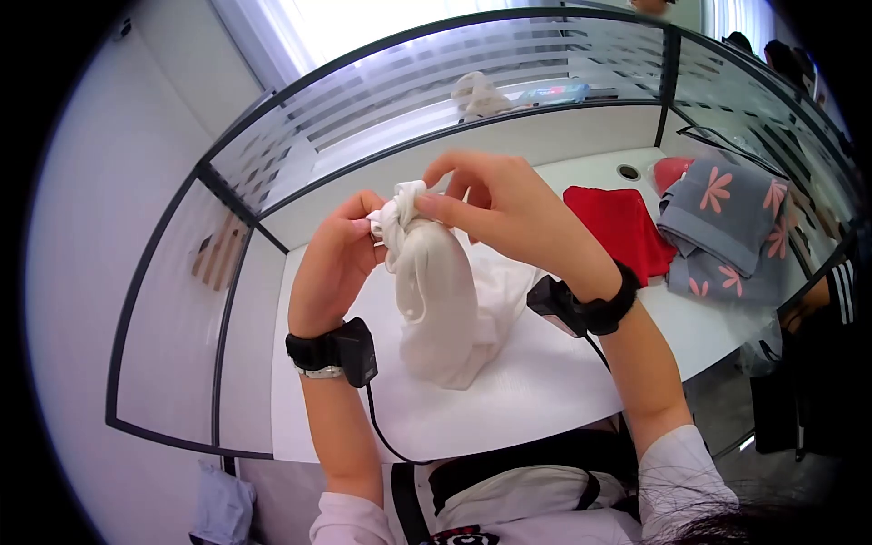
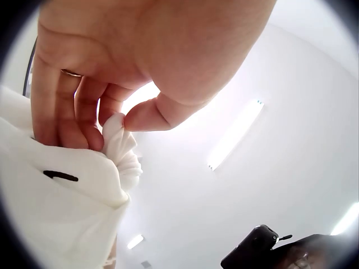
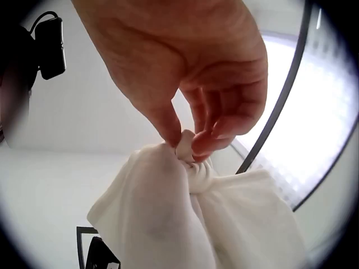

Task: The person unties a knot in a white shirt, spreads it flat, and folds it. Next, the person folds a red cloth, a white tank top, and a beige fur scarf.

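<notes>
A piece of white cloth (image 1: 438,286) is bunched up and twisted into a knot (image 3: 200,175) near its top, with its lower folds spread over the white table (image 1: 536,400). My left hand (image 1: 341,263) pinches a gathered end of it between thumb and fingers, on the knot's left side. In the left wrist view a small black curved mark (image 2: 60,176) shows on the cloth. From the right, my right hand (image 1: 513,209) pinches a short end of the cloth at the knot between thumb and fingertips.
To the right lie a folded red cloth (image 1: 616,227) and a grey cloth with pink flowers (image 1: 713,218), with a pinkish-red round thing (image 1: 672,171) behind them. A dark-framed glass partition (image 1: 381,109) borders the table. Black cables hang from both wrist cameras.
</notes>
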{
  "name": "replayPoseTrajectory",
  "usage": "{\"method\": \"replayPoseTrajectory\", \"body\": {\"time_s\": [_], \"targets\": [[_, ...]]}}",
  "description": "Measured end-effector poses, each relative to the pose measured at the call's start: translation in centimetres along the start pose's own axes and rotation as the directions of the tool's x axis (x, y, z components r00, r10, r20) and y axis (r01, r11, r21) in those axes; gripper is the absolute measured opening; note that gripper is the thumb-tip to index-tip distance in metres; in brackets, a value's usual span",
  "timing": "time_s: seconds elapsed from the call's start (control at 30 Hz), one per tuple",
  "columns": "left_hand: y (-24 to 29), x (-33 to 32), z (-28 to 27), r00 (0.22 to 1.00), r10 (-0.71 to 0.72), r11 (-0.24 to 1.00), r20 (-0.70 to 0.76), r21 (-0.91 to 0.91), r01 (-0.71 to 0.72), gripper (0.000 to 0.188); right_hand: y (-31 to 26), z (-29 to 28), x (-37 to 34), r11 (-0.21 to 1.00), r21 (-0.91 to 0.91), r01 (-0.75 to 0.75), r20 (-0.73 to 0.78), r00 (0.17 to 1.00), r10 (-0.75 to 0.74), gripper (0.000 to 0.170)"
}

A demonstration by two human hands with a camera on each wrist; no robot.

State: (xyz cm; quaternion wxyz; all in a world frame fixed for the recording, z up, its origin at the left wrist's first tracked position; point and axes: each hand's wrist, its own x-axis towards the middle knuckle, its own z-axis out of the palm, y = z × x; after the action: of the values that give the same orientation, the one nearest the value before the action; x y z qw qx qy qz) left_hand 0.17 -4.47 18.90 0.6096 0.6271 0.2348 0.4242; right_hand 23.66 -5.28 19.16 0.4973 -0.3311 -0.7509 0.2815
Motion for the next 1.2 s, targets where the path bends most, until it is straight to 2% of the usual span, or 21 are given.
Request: {"method": "replayPoseTrajectory", "body": {"time_s": [0.07, 0.13, 0.27, 0.33, 0.37, 0.4, 0.47, 0.5, 0.53, 0.57, 0.6, 0.7, 0.77, 0.87, 0.97, 1.0, 1.03, 1.07, 1.13, 1.17, 1.2], "targets": [[-0.1, 0.2, -0.2, 0.999, 0.015, 1.000, 0.032, 0.007, -0.015, 0.020, 1.1, 0.0, 0.2, 0.998, 0.054, 0.013, 0.040, 0.999, -0.015, 0.023], [0.0, 0.1, 0.4, 0.999, -0.013, 1.000, -0.041, 0.008, 0.014, 0.019, 1.6, -0.1, 0.2, 0.995, 0.098, 0.005, 0.080, 0.997, -0.013, 0.021], [-0.9, 0.3, -1.3, 1.000, 0.019, 1.000, 0.019, -0.005, -0.019, 0.019, 1.6, -1.4, 0.3, 0.999, 0.045, 0.028, 0.168, 0.985, -0.035, 0.018], [-0.9, 0.1, -1.6, 0.996, 0.065, 0.989, -0.060, 0.136, -0.057, 0.020, 1.7, -2.8, 0.4, 0.993, 0.051, -0.107, 0.231, 0.969, 0.093, 0.024], [-0.4, 0.1, -1.9, 0.999, 0.050, 0.986, 0.003, 0.156, -0.050, 0.020, 1.9, -3.0, 0.7, 0.990, 0.110, -0.090, 0.206, 0.976, 0.066, 0.022], [-0.5, 0.0, -1.7, 0.999, 0.052, 0.986, -0.001, 0.157, -0.051, 0.020, 1.8, -3.7, 0.5, 0.986, 0.118, -0.120, 0.225, 0.970, 0.091, 0.021], [-0.8, 0.3, -1.1, 0.991, -0.005, 0.997, -0.130, 0.080, 0.016, 0.020, 1.4, -4.3, 0.4, 0.973, 0.123, -0.193, 0.254, 0.954, 0.157, 0.025], [-1.1, 0.8, -1.7, 0.999, 0.007, 0.999, -0.045, 0.054, -0.005, 0.023, 1.5, -4.2, 0.5, 0.973, 0.123, -0.194, 0.256, 0.954, 0.158, 0.025], [-1.5, 0.8, -1.4, 0.999, 0.006, 0.999, -0.046, 0.052, -0.003, 0.023, 1.6, -4.1, 0.6, 0.944, 0.253, -0.209, 0.247, 0.958, 0.146, 0.027], [-1.6, 1.1, 0.1, 0.990, 0.026, 0.991, -0.142, 0.136, -0.007, 0.025, 1.8, -4.0, 0.6, 0.899, 0.379, -0.219, 0.236, 0.962, 0.135, 0.029], [-1.7, 1.2, 1.0, 0.971, 0.054, 0.976, -0.234, 0.218, -0.002, 0.028, 1.7, -3.8, 0.6, 0.899, 0.379, -0.221, 0.236, 0.962, 0.137, 0.029], [-1.7, 1.3, 2.2, 0.980, 0.096, 0.929, -0.176, 0.369, -0.025, 0.039, 0.8, -2.9, 0.6, 0.839, 0.523, -0.151, 0.069, 0.988, 0.135, 0.033], [-1.4, 1.0, 3.5, 0.986, 0.099, 0.911, -0.136, 0.411, -0.035, 0.042, -0.3, -2.5, 0.2, 0.833, 0.537, -0.133, 0.071, 0.991, 0.112, 0.030], [-0.8, 0.7, 4.9, 0.986, 0.084, 0.887, -0.144, 0.463, -0.008, 0.060, -1.4, -2.0, -0.2, 0.808, 0.574, -0.133, 0.135, 0.989, 0.067, 0.025], [-0.2, 0.6, 4.9, 0.973, 0.108, 0.868, -0.206, 0.497, 0.009, 0.056, -0.8, -2.0, -0.2, 0.822, 0.549, -0.155, 0.184, 0.981, 0.062, 0.026], [0.0, 0.5, 4.8, 0.967, 0.118, 0.854, -0.224, 0.520, 0.016, 0.055, -0.2, -1.4, 0.1, 0.936, 0.351, 0.006, 0.000, 1.000, -0.007, 0.041], [0.1, 0.4, 4.6, 0.962, 0.129, 0.840, -0.242, 0.542, 0.024, 0.054, 0.2, -1.0, 0.3, 0.985, 0.108, 0.136, -0.162, 0.980, -0.118, 0.056], [0.2, 0.3, 4.5, 0.961, 0.130, 0.840, -0.242, 0.542, 0.023, 0.054, 0.3, -1.0, 0.2, 0.985, 0.108, 0.137, -0.161, 0.980, -0.119, 0.056], [0.0, -0.1, 4.2, 0.963, 0.197, 0.780, -0.185, 0.625, -0.040, 0.054, 0.3, -1.1, -0.4, 0.987, -0.114, 0.116, 0.051, 0.992, -0.111, 0.064], [-0.1, -0.3, 3.9, 0.969, 0.194, 0.815, -0.156, 0.575, -0.071, 0.057, 0.2, -0.8, -0.3, 0.989, 0.000, 0.149, 0.149, 0.978, -0.147, 0.074], [-0.2, -0.3, 3.9, 0.965, 0.236, 0.813, -0.118, 0.567, -0.130, 0.059, 0.0, -0.6, -0.2, 0.988, 0.104, 0.114, 0.217, 0.967, -0.135, 0.067]]}}
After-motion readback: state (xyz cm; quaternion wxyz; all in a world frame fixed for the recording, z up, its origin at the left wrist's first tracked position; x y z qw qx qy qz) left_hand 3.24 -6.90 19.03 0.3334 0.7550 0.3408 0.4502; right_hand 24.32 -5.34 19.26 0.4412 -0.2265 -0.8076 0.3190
